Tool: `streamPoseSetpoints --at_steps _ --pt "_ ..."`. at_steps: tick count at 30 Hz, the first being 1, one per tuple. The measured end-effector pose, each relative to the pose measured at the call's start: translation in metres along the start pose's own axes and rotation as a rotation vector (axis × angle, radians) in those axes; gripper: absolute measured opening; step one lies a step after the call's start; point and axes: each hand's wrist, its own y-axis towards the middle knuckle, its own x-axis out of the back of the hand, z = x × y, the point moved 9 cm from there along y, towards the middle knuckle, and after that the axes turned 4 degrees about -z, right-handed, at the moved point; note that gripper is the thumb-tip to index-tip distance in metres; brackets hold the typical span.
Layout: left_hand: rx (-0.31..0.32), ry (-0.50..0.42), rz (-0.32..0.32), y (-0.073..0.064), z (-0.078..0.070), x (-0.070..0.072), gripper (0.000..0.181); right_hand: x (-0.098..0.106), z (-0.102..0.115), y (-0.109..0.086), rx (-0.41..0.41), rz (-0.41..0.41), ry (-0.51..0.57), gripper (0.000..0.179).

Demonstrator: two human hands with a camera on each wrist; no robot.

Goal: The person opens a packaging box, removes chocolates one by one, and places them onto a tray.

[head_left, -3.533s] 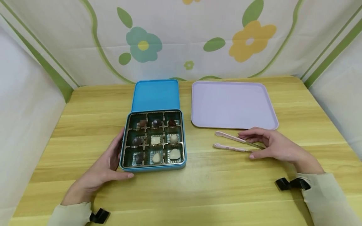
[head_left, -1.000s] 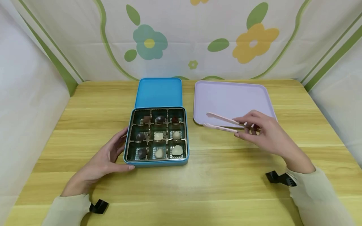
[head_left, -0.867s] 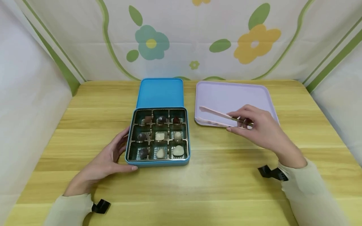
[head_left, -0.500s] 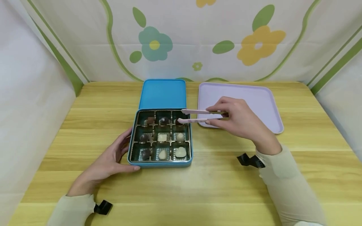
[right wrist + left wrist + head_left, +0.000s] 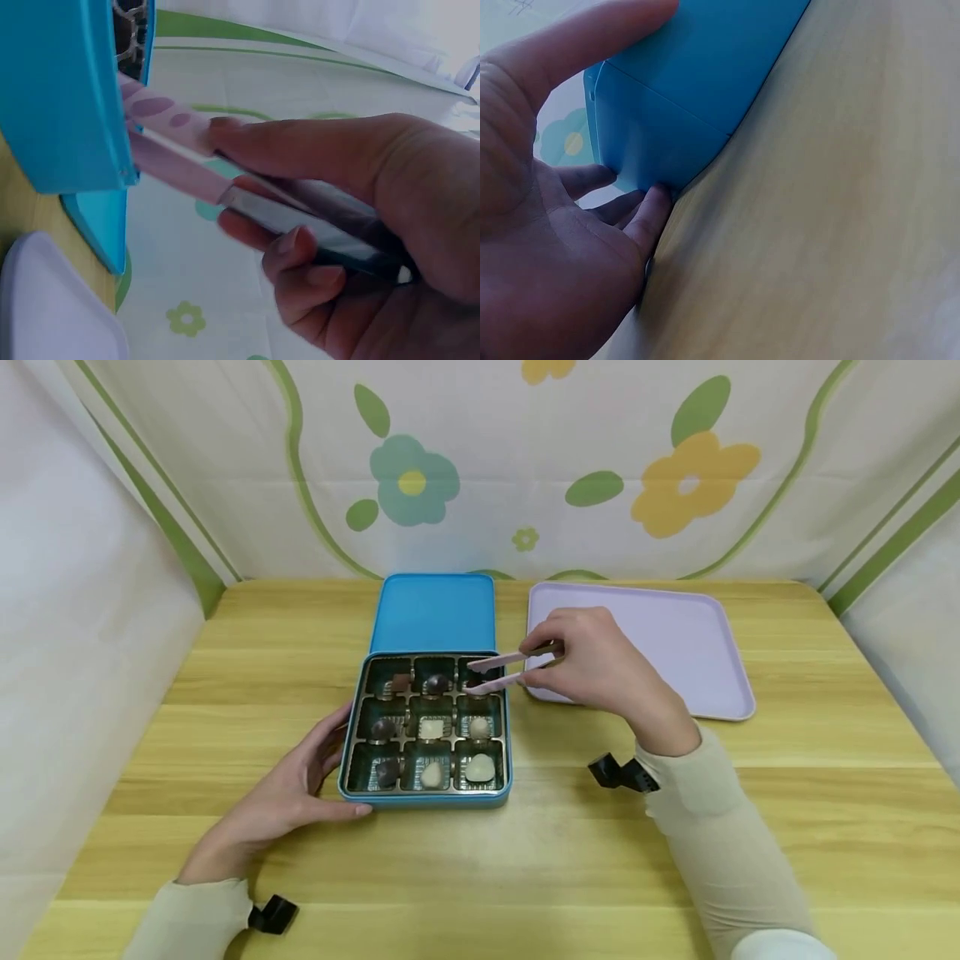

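A blue tin holds a gold tray of compartments with one chocolate in each. My left hand grips its near left corner, thumb along the front wall; in the left wrist view several fingertips touch the side. My right hand holds metal tongs with pink tips, thumb on one arm and fingers on the other. The tong arms stand apart, their tips over the far right compartment, where a dark chocolate is mostly hidden. Beside it sits a round dark chocolate; white chocolates lie in the nearer compartments.
The tin's blue lid lies behind it. A lilac tray stands at the back right, partly under my right hand. A flowered cloth hangs along the table's far edge. Wooden tabletop lies in front of the tin.
My right hand picked up the tongs from the table and carried them left, past the lilac tray, to the tin's far right compartment. My left hand stays at the tin.
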Motion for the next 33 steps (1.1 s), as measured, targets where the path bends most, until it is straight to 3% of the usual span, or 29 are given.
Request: streamPoseSetpoints --at_steps 4,7,16,24,33 --pt "0.009 -0.009 0.010 -0.001 0.003 -0.002 0.123 -0.014 0.005 0.007 -0.036 0.108 -0.040 0.022" --pt "0.011 -0.010 0.008 -0.001 0.004 -0.003 0.124 -0.018 0.007 0.008 -0.036 0.138 -0.024 0.019" --pt "-0.002 0.006 0.000 -0.001 0.000 0.000 0.125 -0.008 0.003 0.005 0.021 0.075 0.013 0.013" --pt "-0.001 0.012 0.003 0.000 0.000 0.000 0.124 0.009 -0.021 -0.003 -0.105 0.021 0.147 0.014" --pt "-0.007 0.006 0.007 -0.002 -0.002 0.000 0.124 0.015 -0.053 -0.015 -0.246 -0.038 0.290 0.016"
